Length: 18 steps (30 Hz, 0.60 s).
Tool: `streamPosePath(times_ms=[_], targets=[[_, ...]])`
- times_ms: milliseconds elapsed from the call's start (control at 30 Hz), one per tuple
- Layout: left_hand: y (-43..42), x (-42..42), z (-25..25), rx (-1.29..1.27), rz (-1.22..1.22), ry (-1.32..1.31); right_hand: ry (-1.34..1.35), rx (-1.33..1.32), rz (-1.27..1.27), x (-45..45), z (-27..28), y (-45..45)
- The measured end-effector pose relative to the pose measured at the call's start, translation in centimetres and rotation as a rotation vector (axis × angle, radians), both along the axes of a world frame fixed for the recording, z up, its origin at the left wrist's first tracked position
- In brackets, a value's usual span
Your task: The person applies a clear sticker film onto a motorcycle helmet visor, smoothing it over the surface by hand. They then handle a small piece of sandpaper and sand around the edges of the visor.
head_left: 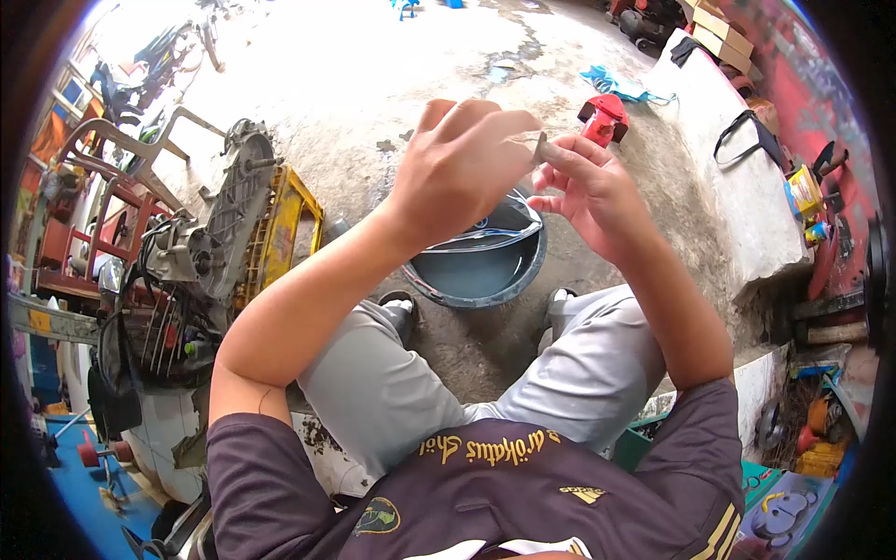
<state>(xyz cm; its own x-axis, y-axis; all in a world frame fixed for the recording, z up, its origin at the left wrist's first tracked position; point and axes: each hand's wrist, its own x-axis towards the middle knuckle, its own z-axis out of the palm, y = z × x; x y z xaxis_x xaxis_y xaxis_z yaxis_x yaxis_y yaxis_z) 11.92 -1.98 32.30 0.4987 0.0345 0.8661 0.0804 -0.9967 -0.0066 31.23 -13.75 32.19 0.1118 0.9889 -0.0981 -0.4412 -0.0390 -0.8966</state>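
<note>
My left hand (pixel 462 173) is raised above the bucket, its back towards me and its fingers curled. Motion blurs the fingertips, and what they close on is hidden. Beside it, my right hand (pixel 593 191) pinches a small greyish disc-shaped piece (pixel 539 147) between thumb and forefinger, the other fingers loosely bent. The piece is seen nearly edge-on, right against the left fingertips. Below both hands, between my feet, stands a dark round bucket (pixel 476 301) holding greyish liquid, with a pale strip or cable across it.
A grey engine casing (pixel 238 201) leans by a yellow crate (pixel 294 219) on the left, near a reddish-brown chair (pixel 112 224). Ahead on the concrete floor lie a red part (pixel 604 117) and a blue plastic bag (pixel 621 86). A whitish concrete ledge (pixel 737 201) runs along the right.
</note>
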Motion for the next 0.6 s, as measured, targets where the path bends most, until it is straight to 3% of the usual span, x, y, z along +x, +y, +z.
streamPosePath(times_ms=[333,467,600], targets=[[-0.2,-0.7,0.6,0.106,-0.072,0.048,-0.067,-0.008,0.049,0.1,0.3,-0.6],[0.2,-0.4,0.0,-0.146,-0.113,0.015,-0.062,-0.004,0.046,0.1,0.3,-0.5],[0.7,-0.4,-0.4,-0.509,-0.163,-0.020,-0.486,0.066,-0.097,-0.9,0.5,-0.7]])
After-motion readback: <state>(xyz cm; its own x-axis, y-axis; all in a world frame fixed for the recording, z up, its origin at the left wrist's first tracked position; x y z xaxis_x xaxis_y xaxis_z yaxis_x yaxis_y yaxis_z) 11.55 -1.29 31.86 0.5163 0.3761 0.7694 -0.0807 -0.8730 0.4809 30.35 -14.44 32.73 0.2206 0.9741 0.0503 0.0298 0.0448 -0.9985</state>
